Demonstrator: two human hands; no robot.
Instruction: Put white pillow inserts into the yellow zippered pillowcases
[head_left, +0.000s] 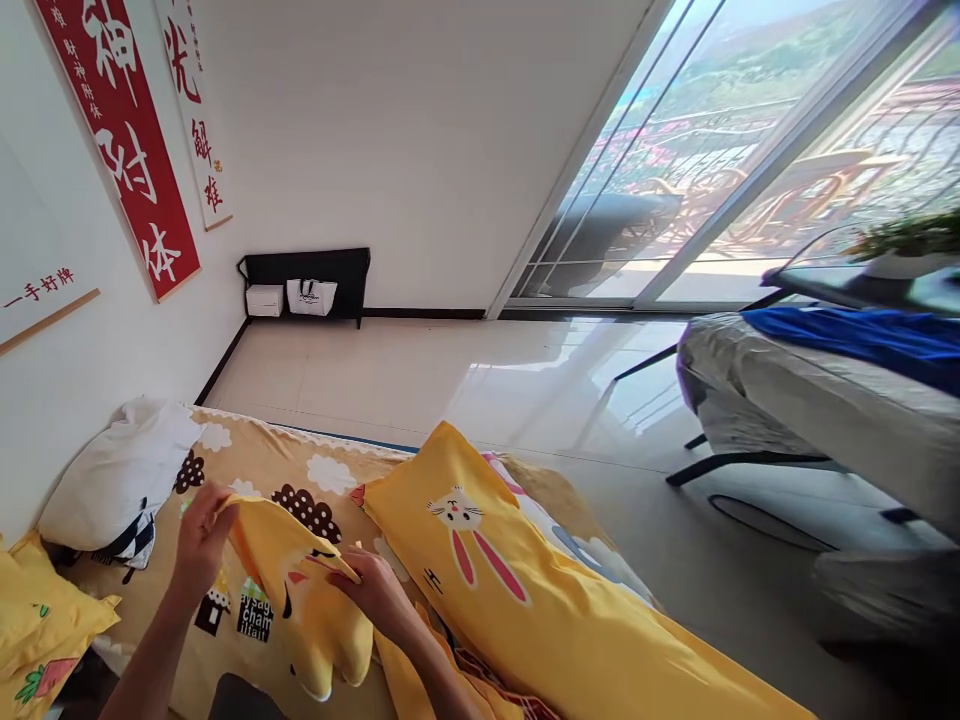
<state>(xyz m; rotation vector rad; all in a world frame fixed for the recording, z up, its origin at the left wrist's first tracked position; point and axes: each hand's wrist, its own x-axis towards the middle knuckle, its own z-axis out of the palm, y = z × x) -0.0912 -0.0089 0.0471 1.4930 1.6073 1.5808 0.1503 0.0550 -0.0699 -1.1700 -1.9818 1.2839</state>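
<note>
My left hand (206, 530) pinches one corner of a yellow printed cloth (330, 610) above the bed. My right hand (379, 590) grips the same cloth farther along its upper edge, which stretches between my two hands. The lower part hangs down in rounded folds, and a dark and red print shows near the middle. To the right of my right hand lies a long yellow quilt (517, 560) with a rabbit face on it. Underneath is a tan bed sheet (247, 450) patterned with clouds and dotted dark shapes.
A white pillow (124, 475) and a yellow pillow (45, 620) lie at the left. A black rack (307, 265) with a white bag (311, 297) stands by the far wall. To the right is a lounge chair (795, 385) under a blue cloth (862, 340), near glass sliding doors (697, 170).
</note>
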